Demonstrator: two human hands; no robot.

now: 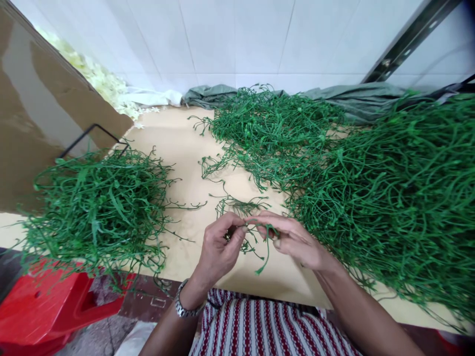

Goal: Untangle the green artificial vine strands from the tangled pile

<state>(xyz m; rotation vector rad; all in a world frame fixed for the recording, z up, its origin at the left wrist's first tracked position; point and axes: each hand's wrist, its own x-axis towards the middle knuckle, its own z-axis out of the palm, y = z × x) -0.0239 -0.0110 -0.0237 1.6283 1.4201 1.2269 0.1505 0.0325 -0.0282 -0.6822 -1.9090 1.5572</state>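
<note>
Thin green plastic-looking stems (pixel 267 247) with small forked tips hang between my two hands, over the near part of the table. My left hand (pixel 222 244), a metal watch on its wrist, pinches some of them between thumb and forefinger. Thumb and fingers of my right hand (pixel 293 240) close on the other part of the same stems, fingers pointing left. Just beyond my hands a few loose green stems (pixel 243 203) lie on the tabletop. Parts of the held stems are hidden behind my fingers.
A big heap of green stems (pixel 393 198) covers the right side, joining another heap (pixel 274 123) at the back. On the left a pile (pixel 100 207) overhangs the table edge (pixel 185 267), beside a cardboard box (pixel 48 109). Below it stands a red plastic stool (pixel 44 306).
</note>
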